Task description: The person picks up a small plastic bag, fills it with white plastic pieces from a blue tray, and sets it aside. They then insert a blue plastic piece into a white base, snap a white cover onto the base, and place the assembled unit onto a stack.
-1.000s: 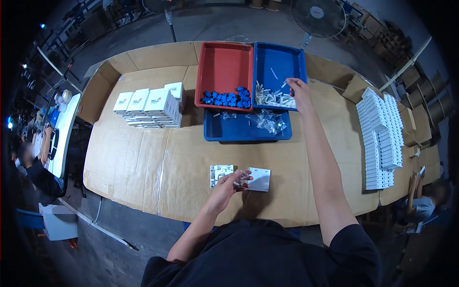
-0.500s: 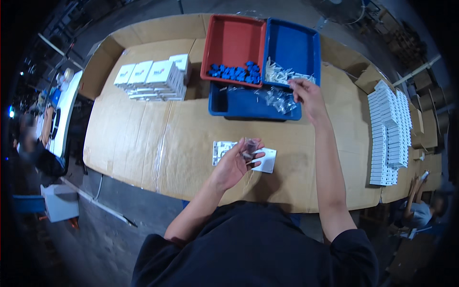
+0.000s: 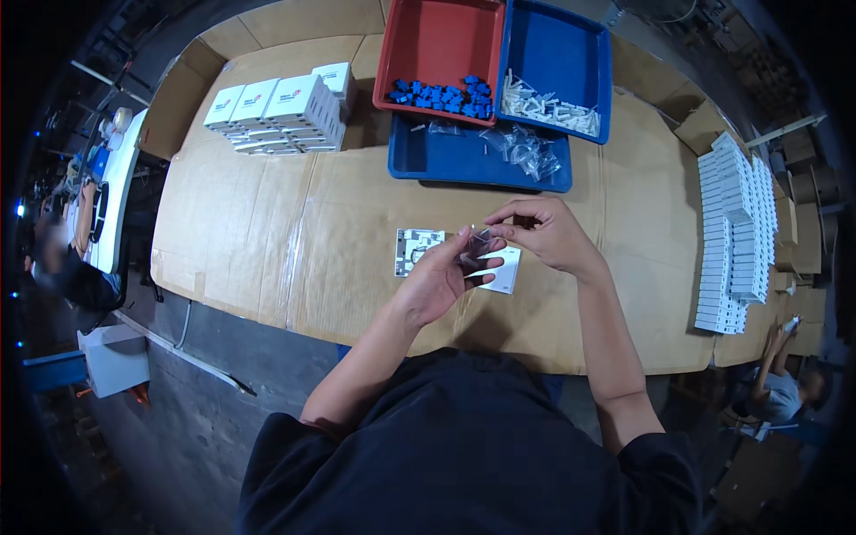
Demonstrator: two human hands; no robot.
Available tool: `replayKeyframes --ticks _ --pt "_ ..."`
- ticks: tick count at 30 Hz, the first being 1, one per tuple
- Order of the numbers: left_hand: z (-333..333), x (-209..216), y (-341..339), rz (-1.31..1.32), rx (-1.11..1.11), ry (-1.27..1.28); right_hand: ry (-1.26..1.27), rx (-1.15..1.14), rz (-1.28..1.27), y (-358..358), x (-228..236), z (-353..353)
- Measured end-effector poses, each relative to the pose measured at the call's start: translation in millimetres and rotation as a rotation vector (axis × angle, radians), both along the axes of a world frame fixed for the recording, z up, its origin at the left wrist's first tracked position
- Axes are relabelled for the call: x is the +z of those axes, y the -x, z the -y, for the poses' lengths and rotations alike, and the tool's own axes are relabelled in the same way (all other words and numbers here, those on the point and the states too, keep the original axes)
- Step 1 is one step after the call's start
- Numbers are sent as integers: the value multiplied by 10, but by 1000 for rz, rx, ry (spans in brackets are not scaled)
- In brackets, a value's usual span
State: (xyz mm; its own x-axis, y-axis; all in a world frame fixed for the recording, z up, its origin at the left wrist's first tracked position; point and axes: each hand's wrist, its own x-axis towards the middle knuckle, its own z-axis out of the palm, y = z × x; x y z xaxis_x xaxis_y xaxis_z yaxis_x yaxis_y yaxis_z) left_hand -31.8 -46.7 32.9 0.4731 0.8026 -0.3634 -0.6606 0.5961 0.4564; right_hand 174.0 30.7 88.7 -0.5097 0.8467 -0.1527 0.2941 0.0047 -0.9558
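My left hand (image 3: pixel 432 281) holds a small clear plastic bag (image 3: pixel 475 251) between thumb and fingers, its palm turned up. My right hand (image 3: pixel 555 239) is at the mouth of that bag, thumb and forefinger pinched on a small white plastic piece (image 3: pixel 483 234) that barely shows. Under the hands lies an open white box: its one half (image 3: pixel 417 242) holds white and grey parts, and a plain white panel (image 3: pixel 506 273) is beside it, partly covered by my left fingers.
Ahead are a red tray (image 3: pixel 437 45) with blue plastic pieces (image 3: pixel 441 96), a blue tray (image 3: pixel 557 53) with white plastic pieces (image 3: pixel 553 111), and a lower blue tray (image 3: pixel 423 165) with clear bags (image 3: pixel 530 152). White boxes (image 3: pixel 294 102) stand left, more stacked boxes (image 3: pixel 727 232) right.
My right hand has come back from the blue tray of white pieces to the bag in my left hand. The left hand keeps hold of the bag. The view has shifted slightly.
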Motion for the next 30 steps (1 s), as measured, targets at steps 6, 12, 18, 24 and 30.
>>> replayKeyframes --ticks 6,12,18,24,30 --pt "30 -46 40 -25 -42 -2 -62 120 138 34 101 -92" --pt "47 -11 64 -52 -19 -9 -37 180 167 117 212 -97" --pt "32 -92 56 -58 -16 0 -42 290 28 87 22 -140" --pt "39 -96 59 -53 6 -9 49 472 31 59 -48 -175" --pt "30 -56 69 -63 -39 -15 58 615 108 46 -51 -193"
